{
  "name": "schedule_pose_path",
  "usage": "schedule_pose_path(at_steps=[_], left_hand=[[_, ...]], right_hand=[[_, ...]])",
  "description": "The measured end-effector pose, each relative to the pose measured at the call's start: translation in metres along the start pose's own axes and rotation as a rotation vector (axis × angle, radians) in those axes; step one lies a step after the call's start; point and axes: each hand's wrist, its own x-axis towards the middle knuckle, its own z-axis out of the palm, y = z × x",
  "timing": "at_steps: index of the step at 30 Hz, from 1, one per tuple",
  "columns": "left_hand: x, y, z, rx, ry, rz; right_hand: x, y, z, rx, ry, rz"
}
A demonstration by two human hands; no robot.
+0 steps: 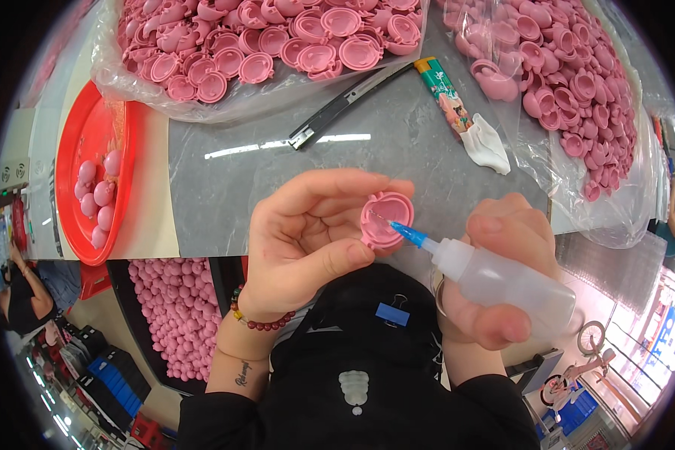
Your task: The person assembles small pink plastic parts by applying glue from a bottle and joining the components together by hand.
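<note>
Between the thumb and fingers of my left hand (300, 240) is a pink plastic half-shell (388, 219), its hollow side turned up toward me. My right hand (506, 262) grips a translucent squeeze bottle (514, 289) with a blue needle tip (409, 234). The bottle is tilted, and its thin needle reaches into the hollow of the half-shell. Whether any liquid is coming out is too small to tell. Both hands are just in front of the table's near edge.
Clear plastic bags of pink half-shells (315, 56) (577, 97) lie at the back and right. A box cutter (352, 101) and a green tube-shaped packet (442, 94) rest on the grey table (225, 187). Left stands a red tray (71, 180) with pink balls; below, a bin of pink balls (176, 315).
</note>
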Motion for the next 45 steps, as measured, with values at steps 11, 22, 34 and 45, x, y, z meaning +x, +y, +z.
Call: schedule_pose_path(at_steps=[11,22,34,45], left_hand=[[0.0003,0.0033,0.0052,0.006,0.064,-0.04],[-0.0001,0.0041,0.0083,0.01,0.174,-0.087],[0.0,0.0011,0.0008,-0.032,0.011,-0.024],[0.0,0.0012,0.0,-0.027,0.001,-0.019]], right_hand=[[-0.0012,0.0017,-0.0036,0.019,0.033,-0.008],[-0.0031,0.0004,0.004,0.046,0.03,0.015],[-0.0041,-0.0031,-0.0044,0.075,0.151,0.095],[-0.0043,0.0006,-0.0049,-0.035,0.13,0.138]])
